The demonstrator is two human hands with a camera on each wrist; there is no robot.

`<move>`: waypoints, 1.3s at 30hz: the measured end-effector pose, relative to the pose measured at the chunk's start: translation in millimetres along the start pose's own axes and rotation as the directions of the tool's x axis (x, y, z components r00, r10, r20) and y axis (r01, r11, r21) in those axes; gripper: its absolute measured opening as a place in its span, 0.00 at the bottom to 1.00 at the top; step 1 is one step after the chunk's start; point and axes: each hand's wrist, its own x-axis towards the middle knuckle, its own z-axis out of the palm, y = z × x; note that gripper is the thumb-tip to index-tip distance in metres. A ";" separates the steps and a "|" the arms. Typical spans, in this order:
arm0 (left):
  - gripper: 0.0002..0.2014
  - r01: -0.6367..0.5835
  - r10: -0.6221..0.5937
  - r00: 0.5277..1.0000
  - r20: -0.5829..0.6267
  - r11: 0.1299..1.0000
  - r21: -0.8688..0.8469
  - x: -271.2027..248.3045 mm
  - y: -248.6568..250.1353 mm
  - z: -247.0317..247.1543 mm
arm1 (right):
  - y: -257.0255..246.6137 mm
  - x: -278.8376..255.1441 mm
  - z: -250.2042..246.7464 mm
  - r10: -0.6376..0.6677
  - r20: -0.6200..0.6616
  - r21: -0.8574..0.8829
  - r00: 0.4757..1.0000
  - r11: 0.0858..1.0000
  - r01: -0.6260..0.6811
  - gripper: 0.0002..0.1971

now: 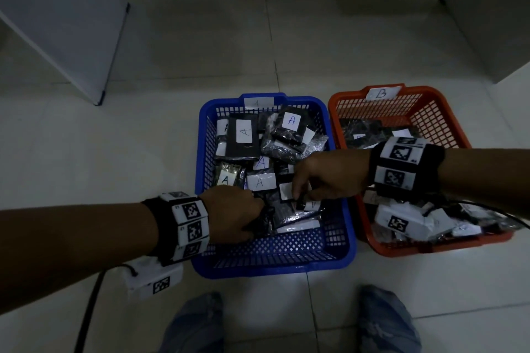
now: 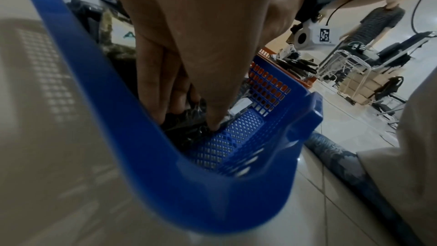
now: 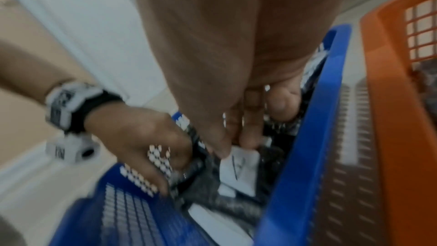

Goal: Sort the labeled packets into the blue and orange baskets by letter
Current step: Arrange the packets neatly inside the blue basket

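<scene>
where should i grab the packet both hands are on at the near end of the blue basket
Take the packet by its left edge, coming from above: it lies flat among others, and the near wall of the blue basket blocks a low approach. The left hand already grips there; the right hand touches its label.

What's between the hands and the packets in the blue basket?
Nothing visible. Left hand and right hand are both inside the blue basket, fingers already on the packets near its front.

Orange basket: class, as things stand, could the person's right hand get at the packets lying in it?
Probably yes. The right hand is over the blue basket, right beside the open-topped orange basket; nothing covers its packets.
</scene>
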 end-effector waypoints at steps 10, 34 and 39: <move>0.23 0.074 -0.075 0.996 -0.040 0.997 -0.034 4.4 5.2 6.3 | -6.7 8.3 13.5 -0.048 -0.082 -0.158 0.995 0.987 0.035 0.09; 0.17 0.029 -0.062 0.976 -0.207 0.987 -0.160 -0.3 -19.3 -30.5 | -0.4 -2.7 -26.9 0.011 -0.603 -0.180 0.798 0.972 -0.150 0.14; 0.12 0.118 -0.193 0.913 -0.359 0.968 -0.219 -2.9 -45.5 -50.2 | 12.4 17.9 -49.3 0.242 -0.519 -0.156 0.820 0.916 -0.369 0.25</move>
